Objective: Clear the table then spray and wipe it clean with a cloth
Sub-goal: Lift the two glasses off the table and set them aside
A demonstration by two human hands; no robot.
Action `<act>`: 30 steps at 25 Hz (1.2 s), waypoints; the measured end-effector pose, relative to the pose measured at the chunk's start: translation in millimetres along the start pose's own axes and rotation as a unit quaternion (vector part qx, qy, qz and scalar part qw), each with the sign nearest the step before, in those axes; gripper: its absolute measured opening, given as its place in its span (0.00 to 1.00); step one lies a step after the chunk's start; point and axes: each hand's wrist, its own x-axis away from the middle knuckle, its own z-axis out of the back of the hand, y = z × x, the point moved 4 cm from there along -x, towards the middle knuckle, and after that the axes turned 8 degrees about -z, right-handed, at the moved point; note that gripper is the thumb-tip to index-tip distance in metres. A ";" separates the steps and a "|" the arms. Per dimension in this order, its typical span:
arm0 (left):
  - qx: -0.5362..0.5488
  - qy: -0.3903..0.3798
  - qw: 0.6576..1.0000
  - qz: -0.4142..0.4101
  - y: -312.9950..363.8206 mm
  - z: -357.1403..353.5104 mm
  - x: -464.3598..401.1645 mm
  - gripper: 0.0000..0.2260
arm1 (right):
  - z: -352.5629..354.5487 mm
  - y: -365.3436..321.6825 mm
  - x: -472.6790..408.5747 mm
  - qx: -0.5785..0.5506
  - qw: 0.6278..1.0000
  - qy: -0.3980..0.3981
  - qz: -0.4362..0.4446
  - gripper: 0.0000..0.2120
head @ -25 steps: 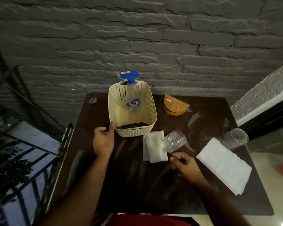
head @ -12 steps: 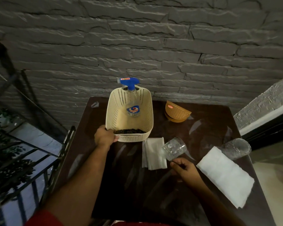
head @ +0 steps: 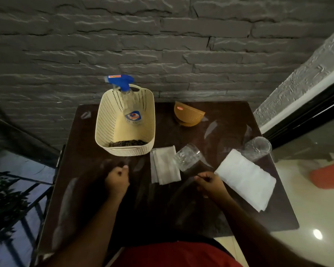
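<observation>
A cream perforated basket (head: 104, 120) stands at the back left of the dark brown table (head: 181, 212). In it leans a clear spray bottle (head: 132, 116) with a blue trigger head, above something dark at the bottom. A greyish folded cloth (head: 163, 167) lies in front of the basket, and a glass (head: 188, 158) lies on its side against it. A second glass (head: 257, 149) lies at the right edge, beside a white folded cloth (head: 245, 180). My left hand (head: 117, 182) hovers below the basket, fingers curled and holding nothing. My right hand (head: 210, 185) is curled near the first glass, apart from it.
An orange-brown ribbed holder (head: 188, 114) sits at the back of the table. A grey stone wall rises directly behind. A dark metal railing (head: 27, 189) runs along the left side. Pale floor lies to the right, with a red object (head: 328, 174) on it.
My left hand gripped the basket's near left corner half a second ago; it has since let go and drawn back toward me. My right hand stays in about the same place.
</observation>
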 end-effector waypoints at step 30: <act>-0.345 -0.186 0.885 -0.253 140.6 -204.0 36.7 0.45 | 173.3 22.7 -14.2 0.125 0.972 0.199 0.022 0.25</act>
